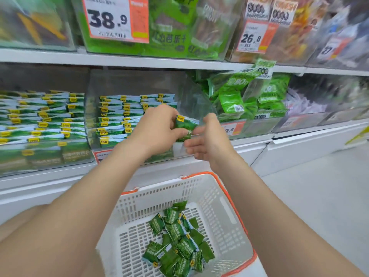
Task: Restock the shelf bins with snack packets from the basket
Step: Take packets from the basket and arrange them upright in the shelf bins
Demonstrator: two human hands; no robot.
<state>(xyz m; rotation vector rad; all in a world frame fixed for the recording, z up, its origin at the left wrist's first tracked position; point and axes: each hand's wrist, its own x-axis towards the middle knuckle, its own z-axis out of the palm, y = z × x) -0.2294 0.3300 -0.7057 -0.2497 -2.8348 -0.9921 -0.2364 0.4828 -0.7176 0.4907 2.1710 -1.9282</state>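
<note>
The left hand (157,128) gripped green packets (186,125) in front of the bin (129,82). The right hand (207,138) lay spread just beside them, above the basket (225,212).

A 38.9 price label (108,18) is displayed at upper left, a 26.8 price label (252,37) is hung further right (its smaller print blurred), and bright green bags (231,101) are piled beneath it.
</note>
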